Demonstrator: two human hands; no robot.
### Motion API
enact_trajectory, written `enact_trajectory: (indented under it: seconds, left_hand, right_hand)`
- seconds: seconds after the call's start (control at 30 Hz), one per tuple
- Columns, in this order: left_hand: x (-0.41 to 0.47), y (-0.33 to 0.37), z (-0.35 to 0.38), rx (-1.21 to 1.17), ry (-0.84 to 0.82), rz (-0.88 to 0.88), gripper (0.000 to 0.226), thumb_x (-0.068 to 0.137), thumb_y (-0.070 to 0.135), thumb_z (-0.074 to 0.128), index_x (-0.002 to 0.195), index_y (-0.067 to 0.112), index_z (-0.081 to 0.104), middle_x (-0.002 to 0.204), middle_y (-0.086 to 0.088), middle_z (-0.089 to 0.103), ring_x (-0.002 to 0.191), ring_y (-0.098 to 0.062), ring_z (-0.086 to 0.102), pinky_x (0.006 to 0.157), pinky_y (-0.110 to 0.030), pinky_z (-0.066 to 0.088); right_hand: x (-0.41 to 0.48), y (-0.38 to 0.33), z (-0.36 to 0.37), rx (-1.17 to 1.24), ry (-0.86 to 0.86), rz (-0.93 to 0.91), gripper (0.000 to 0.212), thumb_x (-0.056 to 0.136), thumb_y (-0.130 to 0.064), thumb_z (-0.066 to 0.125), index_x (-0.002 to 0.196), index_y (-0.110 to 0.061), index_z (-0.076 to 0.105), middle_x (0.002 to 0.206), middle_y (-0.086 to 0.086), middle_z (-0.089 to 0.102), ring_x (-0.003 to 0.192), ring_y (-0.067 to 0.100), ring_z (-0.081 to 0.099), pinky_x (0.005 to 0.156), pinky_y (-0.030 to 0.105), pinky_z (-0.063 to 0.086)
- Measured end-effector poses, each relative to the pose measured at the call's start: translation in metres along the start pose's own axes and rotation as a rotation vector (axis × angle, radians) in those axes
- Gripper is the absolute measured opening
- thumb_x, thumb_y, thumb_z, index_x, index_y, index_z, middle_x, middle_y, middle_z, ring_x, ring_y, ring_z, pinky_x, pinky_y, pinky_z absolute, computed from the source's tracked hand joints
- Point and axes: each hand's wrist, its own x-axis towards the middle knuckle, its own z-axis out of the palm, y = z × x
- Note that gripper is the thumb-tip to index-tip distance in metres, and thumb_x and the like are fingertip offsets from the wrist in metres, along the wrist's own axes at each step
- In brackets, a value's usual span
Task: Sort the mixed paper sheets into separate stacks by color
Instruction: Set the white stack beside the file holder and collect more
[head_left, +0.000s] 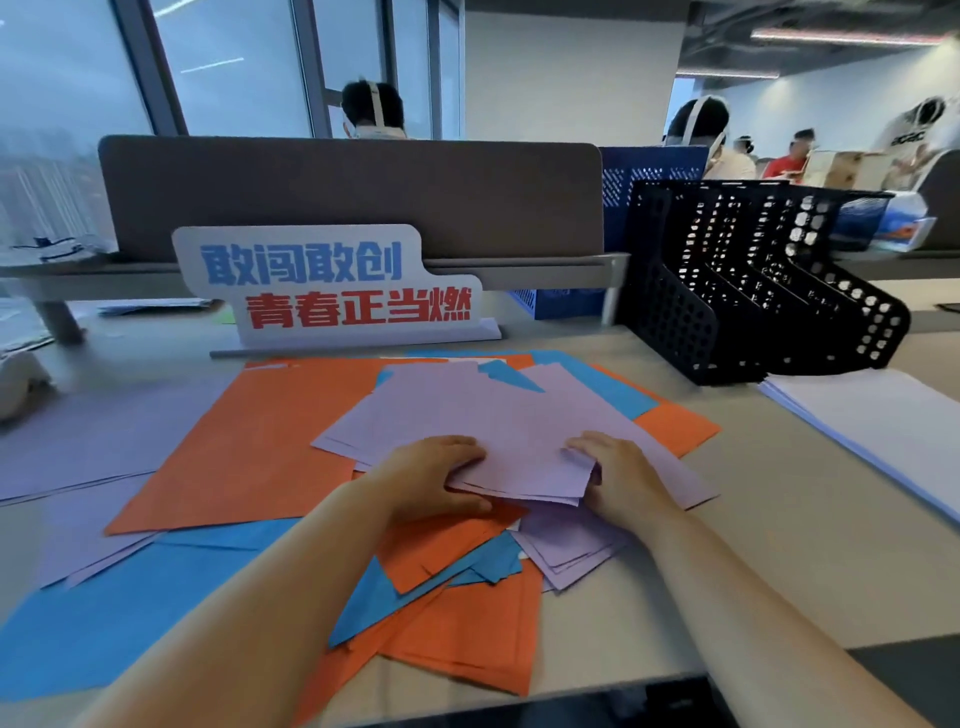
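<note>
A mixed pile of paper covers the desk in front of me. Lilac sheets (498, 415) lie on top in the middle, over large orange sheets (260, 441) and blue sheets (119, 613). My left hand (431, 478) grips the near left edge of a small bundle of lilac sheets, thumb under and fingers on top. My right hand (618, 478) holds the same bundle at its near right corner. More lilac sheets (93, 441) lie spread at the left. Orange sheets (467, 634) and lilac sheets (566, 551) stick out below my hands.
A white sign with blue and red characters (332, 286) stands behind the pile. Black perforated file holders (753, 280) stand at the back right, with a white paper stack (883, 415) beside them. A grey divider (353, 192) closes off the desk's far side; people sit beyond it.
</note>
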Motion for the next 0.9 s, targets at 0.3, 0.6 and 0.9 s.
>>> enact_trajectory:
  seconds: [0.3,0.6,0.9]
  left_hand:
    - [0.001,0.002,0.004,0.122,0.215,0.053,0.043,0.094,0.026,0.052,0.136,0.020,0.046,0.139,0.000,0.048,0.124,-0.021,0.049,0.099,-0.031,0.041]
    - [0.002,-0.006,0.018,0.114,0.518,0.246,0.043,0.055,-0.003,0.073,0.095,0.013,0.072,0.089,-0.002,0.072,0.070,-0.019,0.071,0.048,-0.026,0.055]
    - [0.007,0.004,0.021,0.206,0.537,0.346,0.034,0.081,0.025,0.044,0.108,0.022,0.065,0.110,-0.004,0.069,0.102,-0.023,0.066,0.083,-0.043,0.054]
  right_hand:
    - [-0.002,0.003,0.002,0.261,0.297,0.106,0.031,0.097,-0.010,0.045,0.126,-0.006,0.055,0.134,0.011,0.050,0.129,0.022,0.044,0.093,0.014,0.028]
    - [-0.005,-0.011,-0.008,0.536,0.418,0.401,0.034,0.098,-0.034,0.042,0.117,-0.007,0.048,0.108,0.006,0.057,0.104,0.028,0.056,0.078,0.026,0.036]
    - [-0.004,-0.002,-0.015,0.837,0.413,0.416,0.069,0.082,0.012,0.053,0.141,-0.016,0.033,0.126,-0.001,0.043,0.110,0.013,0.043,0.086,0.022,0.034]
